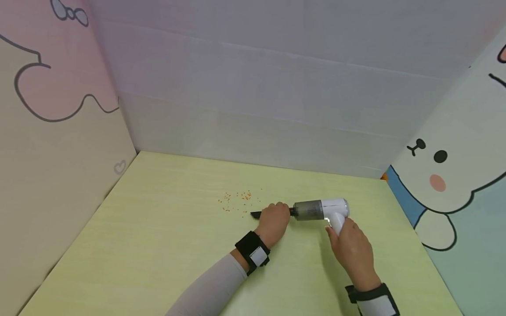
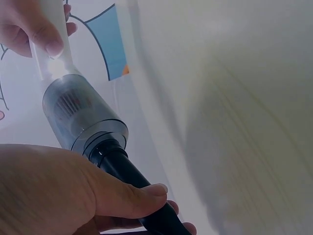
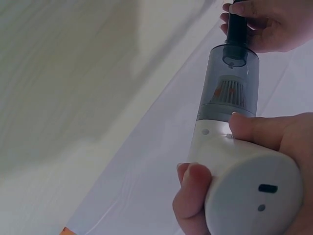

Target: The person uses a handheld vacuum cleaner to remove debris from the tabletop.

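A small handheld vacuum [image 1: 321, 210] with a white body, a smoky clear dust cup [image 2: 78, 110] and a black nozzle [image 1: 257, 214] lies low over the yellow-green table [image 1: 158, 245]. My right hand [image 1: 349, 248] grips its white handle [image 3: 244, 181]. My left hand [image 1: 273, 219] is curled round the black nozzle [image 2: 129, 174] just ahead of the dust cup [image 3: 229, 90]. The nozzle tip points left at a scatter of small orange crumbs [image 1: 237, 201] on the table. Both wrists wear black straps.
Cartoon-printed panels wall the table in: pink and cream on the left [image 1: 59, 131], pale grey at the back [image 1: 276, 96], a white bunny on the right [image 1: 454, 175]. Bare table surface stretches to the left and toward me.
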`<state>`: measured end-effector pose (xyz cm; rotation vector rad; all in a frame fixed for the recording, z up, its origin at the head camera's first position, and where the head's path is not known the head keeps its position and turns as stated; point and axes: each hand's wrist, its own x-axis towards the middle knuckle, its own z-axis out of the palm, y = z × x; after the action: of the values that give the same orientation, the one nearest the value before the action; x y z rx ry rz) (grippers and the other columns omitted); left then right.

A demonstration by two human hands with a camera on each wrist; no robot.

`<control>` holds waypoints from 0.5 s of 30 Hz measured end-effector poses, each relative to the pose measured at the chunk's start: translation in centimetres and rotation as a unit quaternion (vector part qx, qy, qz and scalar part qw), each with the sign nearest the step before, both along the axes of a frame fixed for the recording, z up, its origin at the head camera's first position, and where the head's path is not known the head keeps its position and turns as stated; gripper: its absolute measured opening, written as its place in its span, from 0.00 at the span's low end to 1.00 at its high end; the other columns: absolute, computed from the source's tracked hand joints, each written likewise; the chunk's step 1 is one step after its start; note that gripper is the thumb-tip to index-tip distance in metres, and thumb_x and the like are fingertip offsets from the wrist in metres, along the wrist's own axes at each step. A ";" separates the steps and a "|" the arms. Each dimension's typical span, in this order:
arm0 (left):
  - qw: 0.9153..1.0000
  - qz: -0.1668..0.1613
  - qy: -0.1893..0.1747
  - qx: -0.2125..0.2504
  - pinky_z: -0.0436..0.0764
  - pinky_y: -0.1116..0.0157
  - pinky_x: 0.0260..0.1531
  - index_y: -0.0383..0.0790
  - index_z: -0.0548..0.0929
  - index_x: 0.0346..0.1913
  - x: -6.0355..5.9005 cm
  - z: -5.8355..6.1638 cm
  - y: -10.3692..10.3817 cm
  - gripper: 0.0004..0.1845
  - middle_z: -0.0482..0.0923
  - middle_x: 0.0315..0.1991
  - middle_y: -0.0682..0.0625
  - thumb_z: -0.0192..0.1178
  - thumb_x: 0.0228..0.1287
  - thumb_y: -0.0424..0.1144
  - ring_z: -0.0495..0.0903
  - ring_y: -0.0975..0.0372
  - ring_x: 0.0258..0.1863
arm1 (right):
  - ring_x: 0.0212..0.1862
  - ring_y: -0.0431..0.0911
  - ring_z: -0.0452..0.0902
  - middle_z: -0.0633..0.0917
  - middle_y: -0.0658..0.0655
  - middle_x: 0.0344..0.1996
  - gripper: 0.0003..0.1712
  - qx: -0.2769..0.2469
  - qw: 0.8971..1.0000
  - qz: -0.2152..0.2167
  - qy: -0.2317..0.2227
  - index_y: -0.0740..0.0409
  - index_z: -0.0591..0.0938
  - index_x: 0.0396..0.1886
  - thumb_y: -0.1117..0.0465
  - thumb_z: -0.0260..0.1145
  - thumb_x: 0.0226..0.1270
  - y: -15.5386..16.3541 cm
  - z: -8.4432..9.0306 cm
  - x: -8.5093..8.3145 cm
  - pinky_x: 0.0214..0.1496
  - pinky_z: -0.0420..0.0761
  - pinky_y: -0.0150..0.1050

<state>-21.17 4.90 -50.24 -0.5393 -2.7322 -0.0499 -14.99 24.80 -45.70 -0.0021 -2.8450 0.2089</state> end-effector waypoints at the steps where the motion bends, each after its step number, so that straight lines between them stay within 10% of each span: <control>1: 1.000 0.001 0.000 0.000 0.81 0.68 0.19 0.44 0.87 0.36 0.0 0.0 0.0 0.03 0.79 0.26 0.52 0.67 0.68 0.39 0.79 0.62 0.23 | 0.25 0.60 0.79 0.80 0.74 0.30 0.32 -0.001 1.000 -0.001 -0.002 0.81 0.72 0.46 0.53 0.72 0.67 0.0 0.0 0.0 0.23 0.81 0.53; 15: 1.000 0.011 -0.005 0.007 0.81 0.67 0.19 0.44 0.86 0.34 0.2 -0.1 -0.4 0.03 0.79 0.26 0.52 0.68 0.66 0.39 0.79 0.62 0.23 | 0.26 0.60 0.80 0.80 0.74 0.31 0.32 -0.005 1.000 -0.002 -0.017 0.81 0.72 0.47 0.53 0.71 0.68 -0.4 0.0 -0.1 0.23 0.81 0.53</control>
<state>-20.99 4.48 -50.30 -0.5067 -2.7450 -0.0651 -15.13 24.37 -45.67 -0.0130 -2.8777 0.2249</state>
